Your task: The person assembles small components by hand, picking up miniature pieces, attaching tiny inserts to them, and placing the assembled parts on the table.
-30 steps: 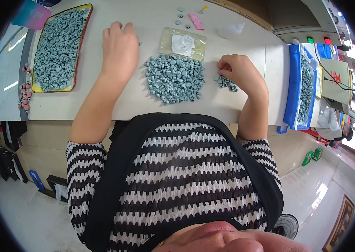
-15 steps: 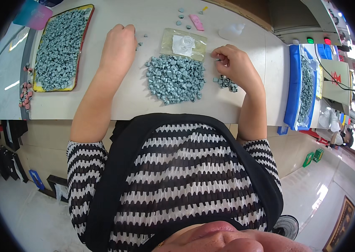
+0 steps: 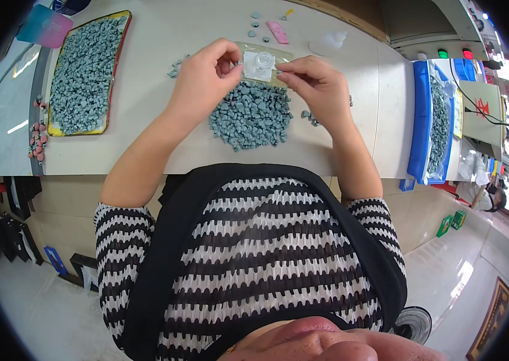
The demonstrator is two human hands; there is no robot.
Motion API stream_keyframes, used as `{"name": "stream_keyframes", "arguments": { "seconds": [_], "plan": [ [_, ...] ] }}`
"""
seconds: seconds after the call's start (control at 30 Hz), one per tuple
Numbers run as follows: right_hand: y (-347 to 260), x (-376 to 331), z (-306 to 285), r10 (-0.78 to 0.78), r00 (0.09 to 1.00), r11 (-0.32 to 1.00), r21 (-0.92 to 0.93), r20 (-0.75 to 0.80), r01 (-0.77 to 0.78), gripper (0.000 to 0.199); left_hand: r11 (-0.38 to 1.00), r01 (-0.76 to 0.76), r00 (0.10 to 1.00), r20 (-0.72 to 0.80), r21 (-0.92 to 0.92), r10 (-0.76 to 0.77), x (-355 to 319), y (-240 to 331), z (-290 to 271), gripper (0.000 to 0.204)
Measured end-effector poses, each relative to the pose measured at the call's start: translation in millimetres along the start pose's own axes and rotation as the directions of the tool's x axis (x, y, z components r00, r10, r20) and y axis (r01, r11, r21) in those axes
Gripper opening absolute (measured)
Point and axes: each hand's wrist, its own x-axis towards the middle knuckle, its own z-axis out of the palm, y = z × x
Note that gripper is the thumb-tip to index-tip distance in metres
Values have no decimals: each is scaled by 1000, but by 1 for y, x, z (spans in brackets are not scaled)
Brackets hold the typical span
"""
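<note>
My left hand (image 3: 213,67) is closed in a pinch at the left side of a small clear round dish (image 3: 263,60). A small grey-green piece (image 3: 239,63) shows at its fingertips. Opposite it, my right hand (image 3: 313,81) pinches another small grey-green piece (image 3: 279,72), partly hidden by the fingers. The dish rests on a white paper square (image 3: 255,72) over a yellowish see-through sheet (image 3: 282,57). Just below the sheet spreads a pile of grey-green, stone-like pieces (image 3: 250,117). Smaller groups lie beside my left hand (image 3: 175,67) and under my right wrist (image 3: 310,117).
A yellow-lined tray (image 3: 89,75) full of similar pieces lies at the left. Pink beads (image 3: 37,135) sit by its edge. A pink packet (image 3: 278,32) and a clear bottle (image 3: 328,43) lie at the back. At the right stands a blue bin (image 3: 421,123).
Both hands have moved inward to the clear dish, the left one rightward and the right one leftward. Pieces beside the left hand that it had covered now show.
</note>
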Motion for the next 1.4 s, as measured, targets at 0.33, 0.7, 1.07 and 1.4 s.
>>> {"name": "stream_keyframes", "arguments": {
  "seconds": [0.33, 0.7, 1.07, 1.4],
  "plan": [
    [-5, -5, 24, -52, 997, 998, 16, -49, 53, 13, 859, 114, 984, 176, -499, -28, -6, 0, 13, 15],
    [-2, -2, 25, -440, 889, 883, -239, -126, 403, 19, 925, -50, 996, 54, -376, 76, -11, 2, 15, 12],
    [9, 3, 8, -536, 844, 690, -563, 24, 454, 27, 836, 151, 988, 101, -527, -115, -5, -1, 2, 25],
    [13, 4, 7, -557, 827, 615, -630, 79, 474, 34, 819, 106, 994, 91, -564, -66, -6, 0, 9, 24]
  ]
}}
